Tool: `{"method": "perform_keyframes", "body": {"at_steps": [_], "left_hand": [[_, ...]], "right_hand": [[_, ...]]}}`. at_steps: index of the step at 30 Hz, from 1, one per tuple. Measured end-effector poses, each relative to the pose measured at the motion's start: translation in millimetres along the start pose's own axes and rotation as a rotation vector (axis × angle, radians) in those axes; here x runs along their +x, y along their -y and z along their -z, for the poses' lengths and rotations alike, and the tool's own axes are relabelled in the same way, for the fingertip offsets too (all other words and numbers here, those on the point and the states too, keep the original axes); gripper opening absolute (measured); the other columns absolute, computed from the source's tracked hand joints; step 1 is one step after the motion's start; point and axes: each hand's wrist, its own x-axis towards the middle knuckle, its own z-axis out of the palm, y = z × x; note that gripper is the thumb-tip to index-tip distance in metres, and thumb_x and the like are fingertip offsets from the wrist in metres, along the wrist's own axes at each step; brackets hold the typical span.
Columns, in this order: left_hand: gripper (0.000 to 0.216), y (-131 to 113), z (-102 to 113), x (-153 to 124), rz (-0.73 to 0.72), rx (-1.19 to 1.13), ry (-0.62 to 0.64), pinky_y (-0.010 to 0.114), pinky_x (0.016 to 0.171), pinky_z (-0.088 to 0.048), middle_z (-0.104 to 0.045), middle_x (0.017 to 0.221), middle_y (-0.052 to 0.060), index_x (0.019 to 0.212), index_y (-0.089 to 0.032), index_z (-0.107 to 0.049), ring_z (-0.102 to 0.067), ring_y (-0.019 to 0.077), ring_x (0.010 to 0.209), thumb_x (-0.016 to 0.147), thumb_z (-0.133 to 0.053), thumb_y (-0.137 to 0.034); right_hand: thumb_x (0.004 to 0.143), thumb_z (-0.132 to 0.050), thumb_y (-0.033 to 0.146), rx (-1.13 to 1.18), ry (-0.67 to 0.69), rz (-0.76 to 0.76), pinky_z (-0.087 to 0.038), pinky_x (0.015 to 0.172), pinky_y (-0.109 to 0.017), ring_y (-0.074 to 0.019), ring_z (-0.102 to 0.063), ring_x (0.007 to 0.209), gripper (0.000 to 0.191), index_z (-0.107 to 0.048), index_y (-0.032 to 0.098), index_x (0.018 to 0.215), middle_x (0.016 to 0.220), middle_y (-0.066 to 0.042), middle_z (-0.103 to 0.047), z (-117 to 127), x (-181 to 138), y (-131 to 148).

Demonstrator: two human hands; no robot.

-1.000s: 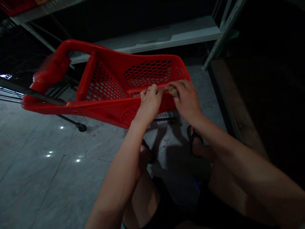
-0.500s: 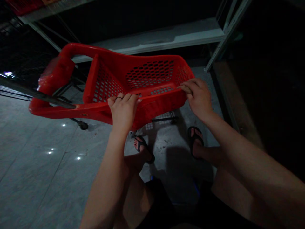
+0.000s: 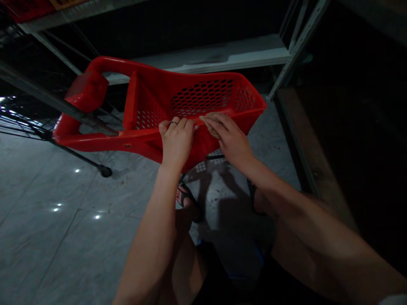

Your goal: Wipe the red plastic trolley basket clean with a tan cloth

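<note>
A red plastic shopping cart [image 3: 149, 140] with perforated walls stands in front of me, its handle to the left. My left hand [image 3: 177, 137] is closed over the near rim of the basket, fingers curled across the edge; a ring shows on one finger. Just right of it, my right hand [image 3: 233, 142] presses a crumpled brownish cloth [image 3: 212, 125] against the near rim and outer side. Part of the cloth is hidden under the fingers. The basket's visible inside holds nothing.
A metal shelf rack [image 3: 241, 53] stands behind the cart, with red and orange crates [image 3: 28, 8] on its upper left. A metal pole [image 3: 60, 99] crosses the handle. A wire cart [image 3: 25, 125] is at left. A raised ledge [image 3: 314, 152] borders the tiled floor [image 3: 63, 237].
My right hand has slid the cloth leftward along the near rim, from the cart's front corner to beside my left hand. My left hand still grips the rim. The view has shifted slightly.
</note>
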Motion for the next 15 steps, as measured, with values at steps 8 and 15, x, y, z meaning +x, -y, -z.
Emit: {"method": "perform_keyframes", "body": {"at_steps": [8, 15], "left_hand": [[0.025, 6.1, -3.2, -7.3, -0.075, 0.041, -0.006, 0.051, 0.106, -0.046, -0.082, 0.111, 0.01, 0.121, -0.026, -0.078, -0.069, 0.0329, 0.113, 0.114, -0.054, -0.026], [0.024, -6.1, -4.6, -11.6, -0.126, 0.028, -0.041, 0.052, 0.107, -0.045, -0.084, 0.107, 0.009, 0.117, -0.024, -0.079, -0.073, 0.0312, 0.109, 0.115, -0.057, -0.034]], "right_hand": [[0.102, -0.049, 0.014, -0.131, -0.017, -0.112, -0.058, 0.118, -0.059, -0.0315, -0.063, 0.145, 0.059, -0.065, 0.036, 0.154, 0.146, -0.004, -0.073, 56.6, -9.0, -57.0], [0.11, -0.049, 0.041, -0.177, -0.077, -0.192, -0.059, 0.109, -0.062, -0.036, -0.073, 0.122, 0.036, -0.076, 0.03, 0.131, 0.123, -0.012, -0.08, 74.1, -17.1, -87.7]]}}
